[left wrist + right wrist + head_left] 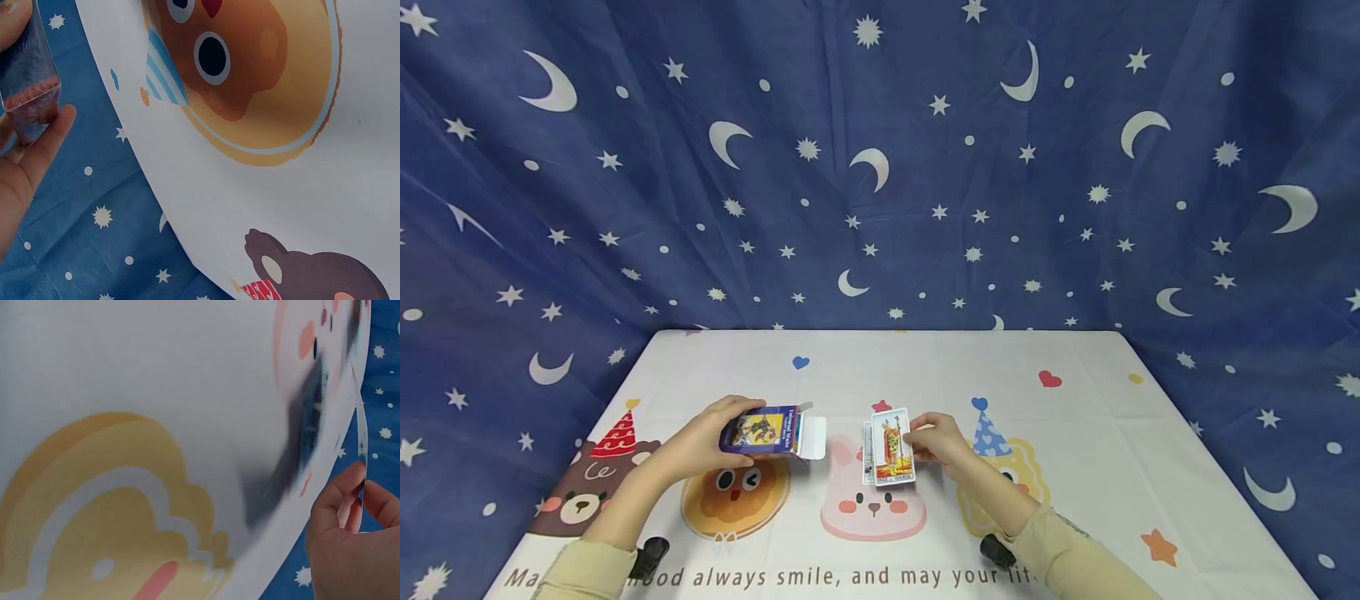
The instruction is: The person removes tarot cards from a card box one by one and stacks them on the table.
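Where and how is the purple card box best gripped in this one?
Likely from the left: the box has its white flap open to the right, so gripping the opposite end, across both long edges as the left hand does, leaves the opening clear.

Table (1097, 450) fills the lower half of the head frame, white printed cover, straight far edge, sides flaring toward the bottom. Print runs brown bear (576, 492) lower left, round orange-brown face (733, 504) left of centre, pink rabbit (872, 515) lower centre, yellow character (1028, 467) right of that, orange star (1159, 547) lower right, text line (805, 577) along the bottom, partly covered. One card (868, 454) shows over the rabbit at lower centre, mostly hidden by another card (892, 446); can't tell if it rests on the cover.
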A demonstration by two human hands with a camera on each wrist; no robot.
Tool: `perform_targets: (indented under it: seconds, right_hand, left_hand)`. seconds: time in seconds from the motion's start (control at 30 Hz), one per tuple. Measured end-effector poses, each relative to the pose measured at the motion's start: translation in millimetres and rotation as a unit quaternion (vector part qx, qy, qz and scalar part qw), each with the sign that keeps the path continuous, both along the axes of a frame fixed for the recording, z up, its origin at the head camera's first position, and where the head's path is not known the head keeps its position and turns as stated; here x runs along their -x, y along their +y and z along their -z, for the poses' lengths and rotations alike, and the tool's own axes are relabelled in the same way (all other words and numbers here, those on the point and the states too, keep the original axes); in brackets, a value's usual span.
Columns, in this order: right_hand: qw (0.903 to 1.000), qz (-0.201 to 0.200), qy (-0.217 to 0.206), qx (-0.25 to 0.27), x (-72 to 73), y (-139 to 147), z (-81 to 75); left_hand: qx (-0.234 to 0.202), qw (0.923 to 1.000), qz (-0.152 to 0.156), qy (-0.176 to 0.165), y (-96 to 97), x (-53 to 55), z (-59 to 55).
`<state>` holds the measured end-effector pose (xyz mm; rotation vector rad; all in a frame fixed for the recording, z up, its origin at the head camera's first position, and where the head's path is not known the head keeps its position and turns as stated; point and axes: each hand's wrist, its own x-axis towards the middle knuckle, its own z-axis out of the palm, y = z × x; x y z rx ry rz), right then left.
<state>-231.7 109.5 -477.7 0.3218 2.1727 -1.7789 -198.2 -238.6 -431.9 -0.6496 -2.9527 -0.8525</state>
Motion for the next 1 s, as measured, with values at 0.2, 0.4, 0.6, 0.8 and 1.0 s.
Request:
perform_targets:
  seconds: [0.2,0.4,0.6,0.8,1.0]
  right_hand:
    - [0.9998,-0.005,-0.012,-0.018,4.5,-4,4.8]
    - [0.9994,-0.022,-0.002,-0.027,7.2,-10,8.4]
    - [0.9989,-0.025,0.004,-0.040,10.6,-13,14.7]
    - [0.9967,-0.028,0.035,-0.068,12.5,-13,23.2]
    - [0.9862,-0.049,0.100,-0.123,9.3,-16,24.0]
  left_hand:
    - [-0.007,1.0000,-0.002,0.006,-1.4,0.5,1.4]
    - [0.009,0.9995,-0.005,0.030,-0.6,-0.2,1.9]
    - [0.024,0.9983,-0.021,0.050,0.2,-0.9,0.4]
    - [0.021,0.9983,-0.024,0.049,0.7,-1.0,-0.7]
    - [0.023,0.9986,-0.030,0.037,1.0,-1.6,0.4]
